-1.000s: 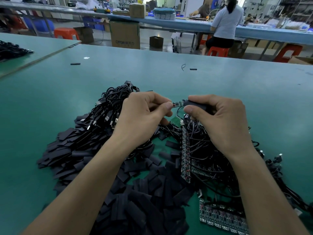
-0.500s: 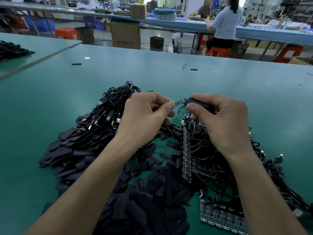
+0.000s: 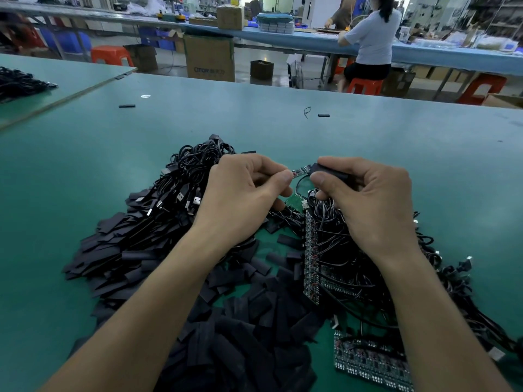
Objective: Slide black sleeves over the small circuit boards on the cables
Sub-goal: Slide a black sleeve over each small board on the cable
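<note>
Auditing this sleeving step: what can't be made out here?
Head view:
How far the small circuit board sits inside the black sleeve: the right hand covers most of the sleeve.
Which part of the board the left hand pinches: its fingertips hide it.
Board components: too small.
Cut off by the bottom edge: the lower board panel.

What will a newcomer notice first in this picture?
The two hands meet at the centre: the left hand pinches a small circuit board while the right hand holds a black sleeve at its other end. Below them, a heap of loose sleeves covers the green table.
</note>
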Available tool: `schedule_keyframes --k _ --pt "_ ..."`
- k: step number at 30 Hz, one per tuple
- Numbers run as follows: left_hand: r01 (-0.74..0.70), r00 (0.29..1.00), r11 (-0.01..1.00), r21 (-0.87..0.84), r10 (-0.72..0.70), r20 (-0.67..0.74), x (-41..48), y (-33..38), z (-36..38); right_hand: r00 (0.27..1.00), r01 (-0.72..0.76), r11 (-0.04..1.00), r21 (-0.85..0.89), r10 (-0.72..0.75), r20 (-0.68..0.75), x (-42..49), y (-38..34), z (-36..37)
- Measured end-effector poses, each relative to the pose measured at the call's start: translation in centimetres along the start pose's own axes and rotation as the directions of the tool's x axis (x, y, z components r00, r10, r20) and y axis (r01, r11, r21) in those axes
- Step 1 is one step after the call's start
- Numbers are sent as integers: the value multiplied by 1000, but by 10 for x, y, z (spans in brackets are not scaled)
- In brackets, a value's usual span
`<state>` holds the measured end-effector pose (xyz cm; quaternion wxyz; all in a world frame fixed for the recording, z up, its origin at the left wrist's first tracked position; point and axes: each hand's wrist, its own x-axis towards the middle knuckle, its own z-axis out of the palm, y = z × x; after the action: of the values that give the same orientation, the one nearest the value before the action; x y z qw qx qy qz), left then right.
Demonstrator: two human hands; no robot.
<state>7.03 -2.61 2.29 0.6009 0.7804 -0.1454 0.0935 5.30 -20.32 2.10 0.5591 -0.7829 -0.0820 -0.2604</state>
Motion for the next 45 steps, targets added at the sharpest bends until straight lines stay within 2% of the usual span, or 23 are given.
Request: schedule_keyframes --k 18,30,35,39,42,45 --pt "-25 998 999 -33 27 61 2 -2 -3 996 -27 996 90 20 81 3 2 -9" --pt "-12 994 998 -56 18 109 3 -2 -6 989 -20 998 56 11 150 2 3 -9" --pt "22 991 996 -82 -11 131 4 -2 -8 985 -6 990 143 -19 171 1 0 -10" --pt "35 989 993 -112 -19 145 4 -3 -9 965 -74 973 220 14 262 1 -1 -13" --pt "34 989 995 -92 -20 148 4 -4 -8 952 -106 972 211 38 303 2 1 -16" --pt "10 979 1000 -28 -4 205 3 -4 -8 960 -93 982 166 44 276 2 3 -16"
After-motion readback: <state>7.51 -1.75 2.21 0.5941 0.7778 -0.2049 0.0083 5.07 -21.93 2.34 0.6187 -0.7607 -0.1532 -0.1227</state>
